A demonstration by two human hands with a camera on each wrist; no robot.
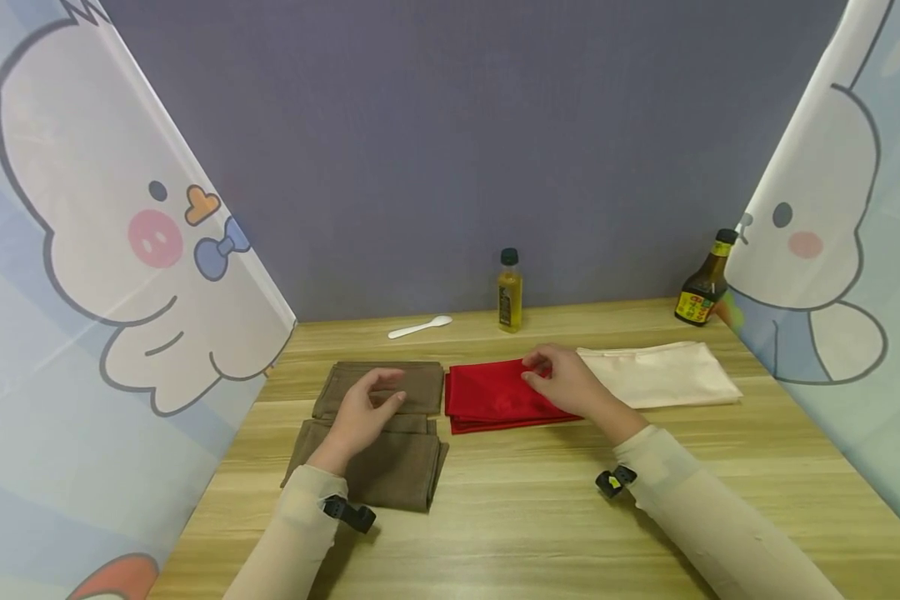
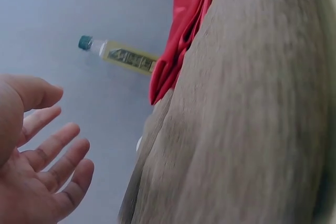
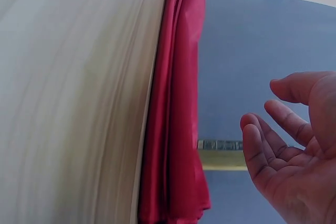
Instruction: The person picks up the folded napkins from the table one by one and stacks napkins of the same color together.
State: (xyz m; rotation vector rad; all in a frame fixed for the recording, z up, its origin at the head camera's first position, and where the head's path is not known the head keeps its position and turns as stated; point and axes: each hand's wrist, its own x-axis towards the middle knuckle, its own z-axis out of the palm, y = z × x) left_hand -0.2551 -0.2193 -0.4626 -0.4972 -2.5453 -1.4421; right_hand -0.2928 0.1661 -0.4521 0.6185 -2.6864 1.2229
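My left hand (image 1: 363, 417) hovers above two folded brown cloths, one farther back (image 1: 412, 387) and one nearer (image 1: 393, 471). Its fingers are loosely bent with nothing between them, as the left wrist view also shows. Over the right part of a folded red cloth (image 1: 487, 396) is my right hand (image 1: 566, 383), fingers relaxed and holding nothing. In the right wrist view the red cloth (image 3: 184, 103) lies in layers on the table, apart from the hand (image 3: 294, 150). A folded cream cloth (image 1: 667, 375) lies just right of the red one.
A white plastic spoon (image 1: 420, 327) lies behind the brown cloths. An oil bottle (image 1: 509, 292) with a dark green cap stands at the back middle. A dark sauce bottle (image 1: 705, 279) stands at the back right. Printed curtains (image 1: 120, 208) flank the wooden table (image 1: 510, 517).
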